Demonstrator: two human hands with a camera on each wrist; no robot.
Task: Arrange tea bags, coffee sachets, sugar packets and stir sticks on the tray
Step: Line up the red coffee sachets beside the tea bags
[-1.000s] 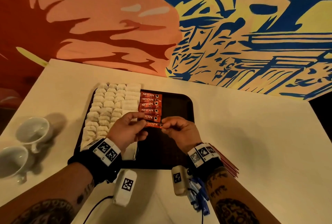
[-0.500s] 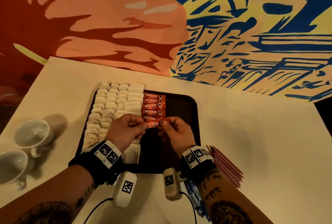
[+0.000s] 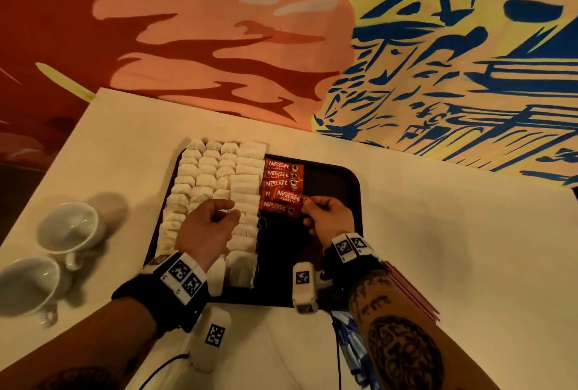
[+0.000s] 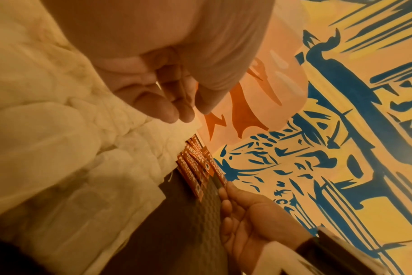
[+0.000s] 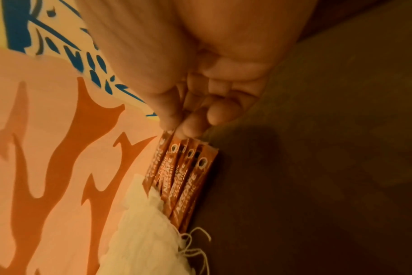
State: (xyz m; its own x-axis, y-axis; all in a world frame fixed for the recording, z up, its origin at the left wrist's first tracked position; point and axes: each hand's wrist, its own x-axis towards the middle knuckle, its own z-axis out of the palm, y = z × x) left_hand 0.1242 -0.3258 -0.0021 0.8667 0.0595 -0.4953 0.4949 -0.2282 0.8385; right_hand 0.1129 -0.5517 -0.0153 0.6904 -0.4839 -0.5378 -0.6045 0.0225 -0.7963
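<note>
A dark tray (image 3: 337,180) lies on the white table. White tea bags (image 3: 215,170) fill its left part in rows. Beside them, red coffee sachets (image 3: 283,175) lie in a column. My right hand (image 3: 308,202) pinches the right end of one sachet (image 3: 289,196), which lies tilted across the column. The right wrist view shows thumb and forefinger of that hand (image 5: 174,130) nipping the sachet's end above the row of sachets (image 5: 183,176). My left hand (image 3: 230,213) hovers over the tea bags, fingers loosely curled and holding nothing (image 4: 186,113).
Two white cups (image 3: 67,228) (image 3: 29,284) lie on their sides at the table's left. A stack of thin red sticks (image 3: 413,292) lies right of the tray by my right forearm. Blue packets (image 3: 350,346) lie near the front edge. A painted wall stands behind.
My left hand has let go of the sachet's left end and drawn back over the tea bags. My right hand alone now holds the sachet, moved slightly farther up the column.
</note>
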